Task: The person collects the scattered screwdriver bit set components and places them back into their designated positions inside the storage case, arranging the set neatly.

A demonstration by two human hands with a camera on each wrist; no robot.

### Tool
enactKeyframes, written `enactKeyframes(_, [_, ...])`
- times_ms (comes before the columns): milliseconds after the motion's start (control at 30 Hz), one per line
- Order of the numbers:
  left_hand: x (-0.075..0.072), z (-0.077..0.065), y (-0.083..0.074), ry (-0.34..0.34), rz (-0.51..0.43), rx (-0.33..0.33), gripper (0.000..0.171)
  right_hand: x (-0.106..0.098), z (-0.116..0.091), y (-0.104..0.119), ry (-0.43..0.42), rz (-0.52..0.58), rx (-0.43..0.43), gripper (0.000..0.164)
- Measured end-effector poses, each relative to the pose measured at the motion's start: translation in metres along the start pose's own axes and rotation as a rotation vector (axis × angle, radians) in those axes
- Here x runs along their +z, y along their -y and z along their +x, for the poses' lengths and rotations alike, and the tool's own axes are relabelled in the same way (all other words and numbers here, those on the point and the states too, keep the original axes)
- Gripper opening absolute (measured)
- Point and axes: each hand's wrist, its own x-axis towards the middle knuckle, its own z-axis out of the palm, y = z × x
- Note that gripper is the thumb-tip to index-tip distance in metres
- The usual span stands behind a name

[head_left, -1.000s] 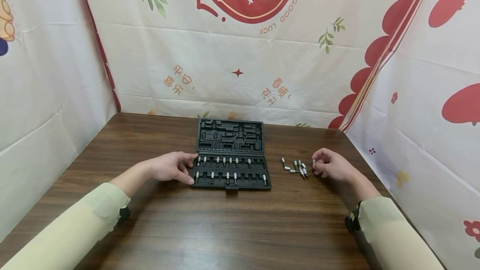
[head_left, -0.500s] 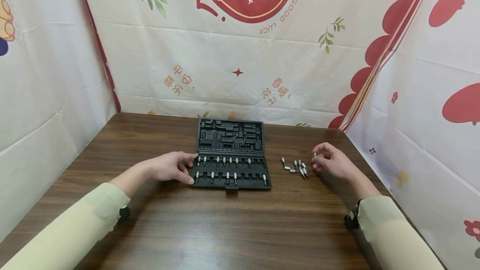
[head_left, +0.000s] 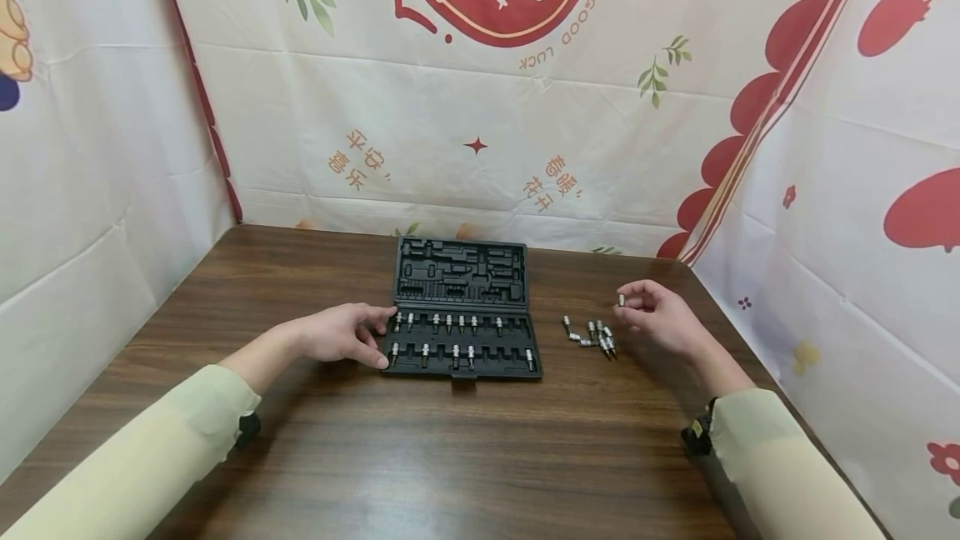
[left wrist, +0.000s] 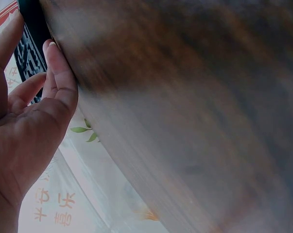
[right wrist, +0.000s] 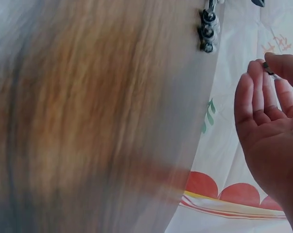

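Observation:
My left hand [head_left: 337, 334] rests at the left end of a black plastic case [head_left: 491, 368], thumb by its front corner and a fingertip near the hinge. The case lies open, with several silver socket bits [head_left: 455, 352] standing in two rows in its near half. To the right, my right hand [head_left: 662, 322] pinches a small silver socket bit [head_left: 621, 300] between thumb and fingertips, above the table. In the right wrist view, this held bit [right wrist: 269, 69] is partly hidden by the thumb. Loose socket bits [head_left: 604, 342] lie in a small group left of that hand.
The brown wooden table [head_left: 480, 457] stretches out in front of and around the case. At the back, the case lid [head_left: 461, 272] lies folded open, its moulded recesses showing. Printed cloth [head_left: 480, 182] hangs behind the table and along both sides.
My right hand has lifted the pinched socket bit slightly up and away from the loose group, turning it a little. The left hand and case have stayed in place.

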Motion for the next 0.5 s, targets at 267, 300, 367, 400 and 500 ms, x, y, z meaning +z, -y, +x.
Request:
enactKeyframes(267, [0.0, 0.0, 0.0, 0.002, 0.006, 0.002, 0.096, 0.005, 0.004, 0.011, 0.029, 0.073, -0.018, 0.045])
enactKeyframes(300, [0.0, 0.0, 0.0, 0.002, 0.008, 0.001, 0.096, 0.006, 0.004, 0.012, 0.036, 0.082, -0.022, 0.045])
enactKeyframes(367, [0.0, 0.0, 0.0, 0.002, 0.009, 0.0, 0.096, 0.008, 0.005, 0.015, 0.053, 0.099, -0.03, 0.045])
enactKeyframes(400, [0.0, 0.0, 0.0, 0.001, 0.009, -0.001, 0.096, 0.009, 0.005, 0.017, 0.06, 0.108, -0.035, 0.045])
enactKeyframes(500, [0.0, 0.001, -0.001, 0.0, 0.01, -0.001, 0.096, 0.013, 0.006, 0.022, 0.068, 0.124, -0.059, 0.044])
